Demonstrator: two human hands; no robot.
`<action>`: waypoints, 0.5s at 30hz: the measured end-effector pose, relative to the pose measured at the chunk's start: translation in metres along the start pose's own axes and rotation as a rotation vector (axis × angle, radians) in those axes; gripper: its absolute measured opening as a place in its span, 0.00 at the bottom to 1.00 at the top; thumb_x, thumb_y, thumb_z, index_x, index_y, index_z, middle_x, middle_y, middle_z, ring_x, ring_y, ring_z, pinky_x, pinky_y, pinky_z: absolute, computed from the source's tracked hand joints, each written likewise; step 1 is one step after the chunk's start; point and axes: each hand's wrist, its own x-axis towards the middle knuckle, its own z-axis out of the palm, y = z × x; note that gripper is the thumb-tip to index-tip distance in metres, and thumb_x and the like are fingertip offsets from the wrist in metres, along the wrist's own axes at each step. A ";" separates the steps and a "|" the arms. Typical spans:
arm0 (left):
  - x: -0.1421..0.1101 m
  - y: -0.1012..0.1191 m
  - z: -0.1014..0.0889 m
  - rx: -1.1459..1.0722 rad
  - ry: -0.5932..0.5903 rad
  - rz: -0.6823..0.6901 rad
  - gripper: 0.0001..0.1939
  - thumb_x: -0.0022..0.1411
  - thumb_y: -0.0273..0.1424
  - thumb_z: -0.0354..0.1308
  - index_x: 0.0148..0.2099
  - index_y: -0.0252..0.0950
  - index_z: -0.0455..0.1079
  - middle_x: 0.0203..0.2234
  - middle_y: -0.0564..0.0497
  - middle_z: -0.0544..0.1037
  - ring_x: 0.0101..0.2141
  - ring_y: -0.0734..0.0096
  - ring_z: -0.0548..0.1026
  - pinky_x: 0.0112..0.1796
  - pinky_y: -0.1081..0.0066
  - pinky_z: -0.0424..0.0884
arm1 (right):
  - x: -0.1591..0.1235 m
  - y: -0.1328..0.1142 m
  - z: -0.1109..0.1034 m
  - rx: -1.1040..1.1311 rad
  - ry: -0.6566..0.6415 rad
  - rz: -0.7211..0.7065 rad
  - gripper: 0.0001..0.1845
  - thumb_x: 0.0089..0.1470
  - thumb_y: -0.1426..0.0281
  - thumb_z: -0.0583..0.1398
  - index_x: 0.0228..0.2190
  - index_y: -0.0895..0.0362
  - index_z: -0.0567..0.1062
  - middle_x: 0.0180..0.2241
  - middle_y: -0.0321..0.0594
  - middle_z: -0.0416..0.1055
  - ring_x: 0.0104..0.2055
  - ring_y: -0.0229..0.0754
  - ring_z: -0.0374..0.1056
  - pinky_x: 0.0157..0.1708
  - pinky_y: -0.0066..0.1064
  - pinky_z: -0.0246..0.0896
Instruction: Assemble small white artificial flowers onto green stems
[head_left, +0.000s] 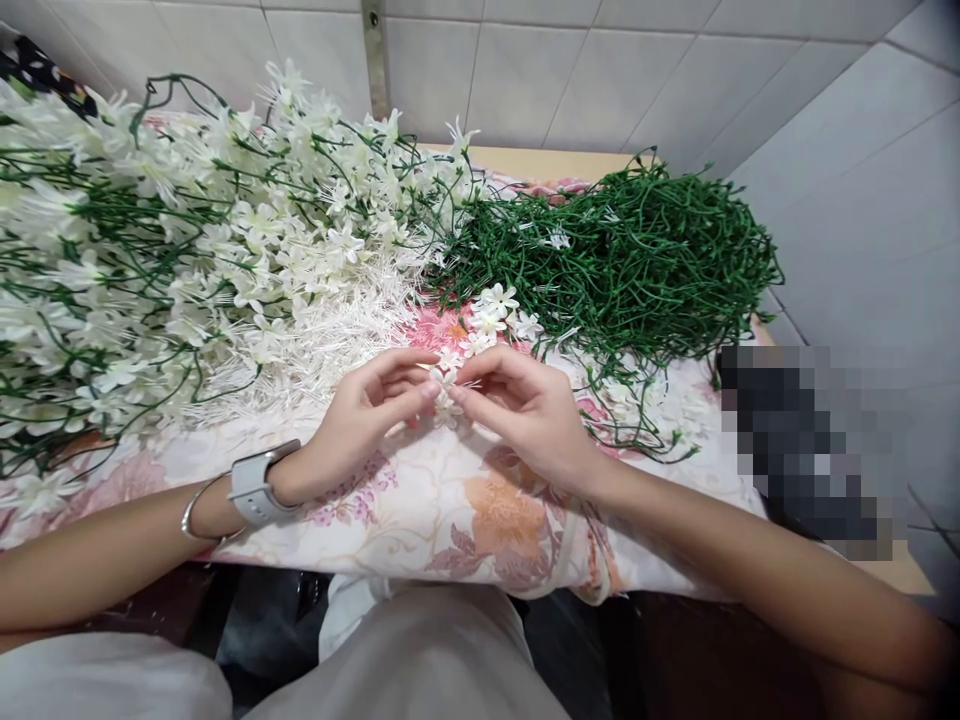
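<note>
My left hand (pixel 367 415) and my right hand (pixel 525 405) meet fingertip to fingertip over a flowered cloth (pixel 420 500). Between them they pinch a small white artificial flower (pixel 446 385). A watch and a thin bangle sit on my left wrist. Just beyond my fingers lies a small cluster of loose white blossoms (pixel 495 315). To the left spreads a big pile of finished white flowers on green stems (pixel 187 250), with white plastic stamens (pixel 337 330) at its near edge. A heap of bare green stems (pixel 637 260) lies to the right.
The cloth covers a table set against a white tiled wall (pixel 570 70). A blurred dark object (pixel 810 440) sits at the table's right edge. My lap in light trousers (pixel 420 650) is below the table's near edge.
</note>
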 end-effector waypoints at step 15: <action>-0.007 0.008 0.001 0.228 -0.313 0.009 0.18 0.66 0.38 0.47 0.34 0.32 0.71 0.26 0.49 0.74 0.28 0.73 0.70 0.30 0.74 0.66 | -0.003 0.000 -0.002 -0.534 0.037 -0.533 0.08 0.54 0.79 0.56 0.35 0.56 0.68 0.28 0.39 0.72 0.32 0.39 0.69 0.32 0.31 0.65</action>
